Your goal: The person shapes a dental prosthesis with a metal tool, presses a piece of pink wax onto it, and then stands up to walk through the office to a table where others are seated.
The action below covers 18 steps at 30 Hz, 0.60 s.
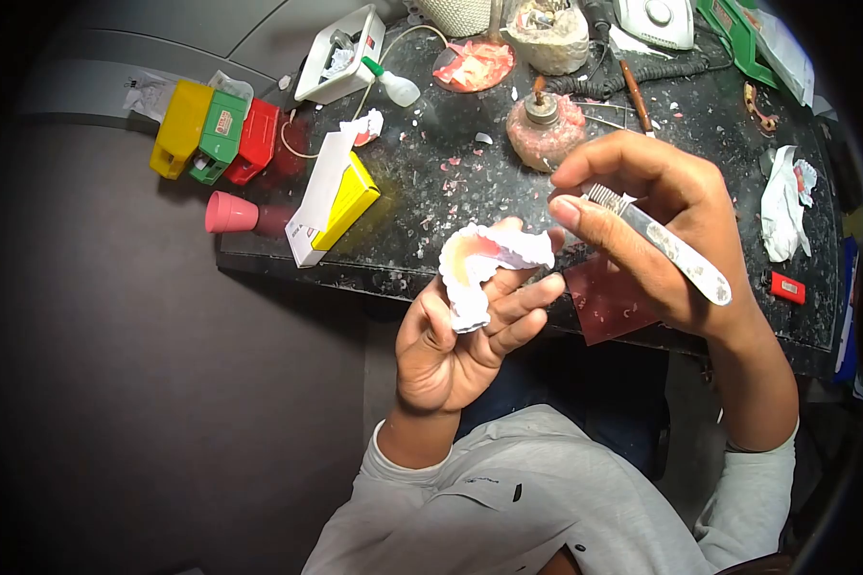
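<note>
My left hand [441, 369] is closed around a white plaster dental cast [465, 302], a horseshoe-shaped arch with pink wax [472, 252] along its inner side. Thumb and fingers grip the cast from both sides, just off the table's front edge. To the right and slightly higher, my right hand [686, 216] holds a slim scalpel-like tool [686, 257] with a flat, stained handle and a ridged neck. Its rounded end points down and right across the palm; fingers hide the working tip. The tool and the cast are apart. Below the right hand lies a pink wax sheet [599, 314].
On the dark, scrap-strewn table [422, 206] stand a wax-covered spirit burner [545, 134], a yellow and white box [340, 206] and a white tray [340, 62]. A brown-handled tool [635, 96] lies behind. Further right are crumpled tissue [781, 206] and a red lighter [787, 287].
</note>
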{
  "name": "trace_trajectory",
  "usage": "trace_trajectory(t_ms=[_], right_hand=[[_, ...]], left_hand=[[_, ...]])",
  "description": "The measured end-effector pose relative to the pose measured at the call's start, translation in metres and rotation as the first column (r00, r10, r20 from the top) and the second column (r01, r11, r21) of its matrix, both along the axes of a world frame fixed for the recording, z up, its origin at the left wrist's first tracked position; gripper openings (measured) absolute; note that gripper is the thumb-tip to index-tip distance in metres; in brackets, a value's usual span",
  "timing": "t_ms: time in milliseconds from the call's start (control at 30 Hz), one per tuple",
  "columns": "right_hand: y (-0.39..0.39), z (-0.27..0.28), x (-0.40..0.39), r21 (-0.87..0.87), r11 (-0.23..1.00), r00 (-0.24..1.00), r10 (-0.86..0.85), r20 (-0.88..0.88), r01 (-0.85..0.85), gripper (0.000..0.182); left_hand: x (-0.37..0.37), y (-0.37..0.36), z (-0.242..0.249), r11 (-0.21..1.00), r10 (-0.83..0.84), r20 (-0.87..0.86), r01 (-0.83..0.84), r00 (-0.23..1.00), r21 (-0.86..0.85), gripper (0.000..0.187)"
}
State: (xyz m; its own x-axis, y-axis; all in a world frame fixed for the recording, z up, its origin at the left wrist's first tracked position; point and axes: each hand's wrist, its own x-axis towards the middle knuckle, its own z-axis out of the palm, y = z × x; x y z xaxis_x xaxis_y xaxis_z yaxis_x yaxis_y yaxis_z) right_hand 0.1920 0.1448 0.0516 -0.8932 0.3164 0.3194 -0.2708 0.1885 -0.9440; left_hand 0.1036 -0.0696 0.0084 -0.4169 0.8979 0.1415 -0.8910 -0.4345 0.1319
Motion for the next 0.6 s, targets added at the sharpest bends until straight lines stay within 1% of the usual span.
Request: trace_trajectory(t_ms=[33, 100, 133, 167, 200, 233, 267, 333, 367, 433, 467, 600], right_hand=[[-0.001, 0.001, 0.001, -0.042, 0.999, 0.999, 0.023, 0.034, -0.022, 0.017], [-0.001, -0.002, 0.0, -0.009, 1.0, 0.999, 0.011, 0.03, -0.01, 0.016], [-0.001, -0.003, 0.0, 0.032, 0.999, 1.0, -0.009, 0.008, 0.008, 0.016], [-0.001, -0.004, -0.001, 0.072, 0.997, 1.0, -0.027, -0.015, 0.028, 0.016], [-0.002, -0.003, 0.0, 0.07, 0.997, 1.0, -0.024, -0.016, 0.025, 0.016], [-0.003, -0.001, 0.0, 0.029, 0.999, 0.999, -0.026, 0.021, 0.026, 0.016], [-0.004, 0.001, 0.001, -0.012, 1.0, 0.998, -0.027, 0.057, 0.028, 0.015], [-0.005, 0.0, 0.001, -0.031, 0.999, 0.999, -0.018, 0.051, 0.02, 0.015], [-0.005, 0.0, 0.001, -0.046, 0.999, 0.999, -0.011, 0.045, 0.013, 0.015], [-0.005, 0.001, 0.003, -0.017, 1.0, 0.997, -0.021, 0.078, 0.022, 0.015], [-0.005, 0.002, 0.004, 0.014, 0.999, 0.993, -0.033, 0.111, 0.032, 0.015], [-0.005, 0.004, 0.005, -0.012, 1.0, 0.991, -0.018, 0.133, 0.02, 0.015]], left_hand=[[-0.001, -0.001, -0.001, 1.0, 0.001, -0.001, -0.001, 1.0, 0.0, 0.084], [-0.002, -0.003, -0.003, 0.989, 0.044, -0.215, -0.072, 0.976, -0.126, 0.089], [0.001, -0.002, -0.001, 0.982, 0.086, -0.176, -0.114, 0.981, -0.153, 0.093], [0.0, -0.001, 0.0, 0.981, 0.088, -0.177, -0.116, 0.98, -0.155, 0.093], [-0.003, 0.0, 0.001, 0.964, 0.097, -0.338, -0.173, 0.936, -0.204, 0.094], [-0.004, 0.001, 0.002, 0.941, 0.091, -0.489, -0.236, 0.867, -0.243, 0.098], [-0.003, 0.002, 0.005, 0.94, 0.092, -0.49, -0.238, 0.867, -0.245, 0.098], [0.003, 0.006, 0.009, 0.834, 0.138, -0.64, -0.438, 0.756, -0.336, 0.103], [0.005, 0.008, 0.008, 0.833, 0.138, -0.641, -0.439, 0.755, -0.338, 0.103], [0.009, 0.012, 0.006, 0.714, 0.175, -0.761, -0.613, 0.625, -0.339, 0.107], [0.011, 0.014, 0.008, 0.681, 0.173, -0.773, -0.641, 0.61, -0.354, 0.11], [0.006, 0.011, -0.002, 0.684, 0.146, -0.788, -0.636, 0.598, -0.357, 0.11]])
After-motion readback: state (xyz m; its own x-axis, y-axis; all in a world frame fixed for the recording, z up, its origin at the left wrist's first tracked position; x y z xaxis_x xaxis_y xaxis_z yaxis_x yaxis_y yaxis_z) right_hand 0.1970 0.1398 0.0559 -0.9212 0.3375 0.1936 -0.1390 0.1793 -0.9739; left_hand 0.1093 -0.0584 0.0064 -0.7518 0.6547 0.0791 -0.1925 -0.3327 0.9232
